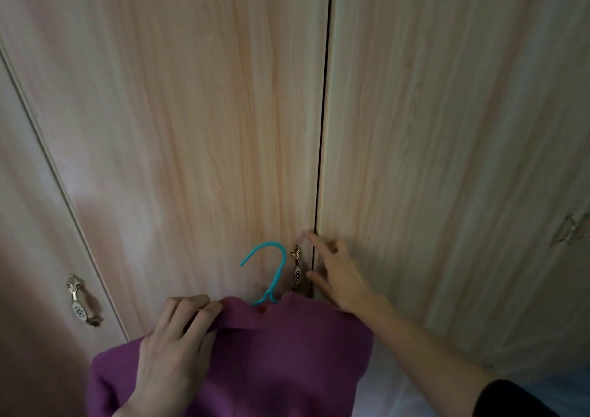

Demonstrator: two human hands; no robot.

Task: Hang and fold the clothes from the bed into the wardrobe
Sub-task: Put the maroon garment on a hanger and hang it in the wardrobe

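A purple knitted garment (281, 359) hangs on a turquoise plastic hanger (271, 269) whose hook sticks up above the collar. My left hand (172, 343) grips the garment at its left shoulder, fingers curled over the top edge. My right hand (335, 273) reaches to the wardrobe, fingers spread, fingertips at the dark gap between two light wooden doors (198, 129). An ornate brass door handle (297, 268) sits just left of that hand, behind the hanger.
The wardrobe doors fill the view and stand closed. A second brass handle (81, 301) is on the far-left door, and a third handle (570, 230) is on the right door. Pale fabric shows at the bottom right.
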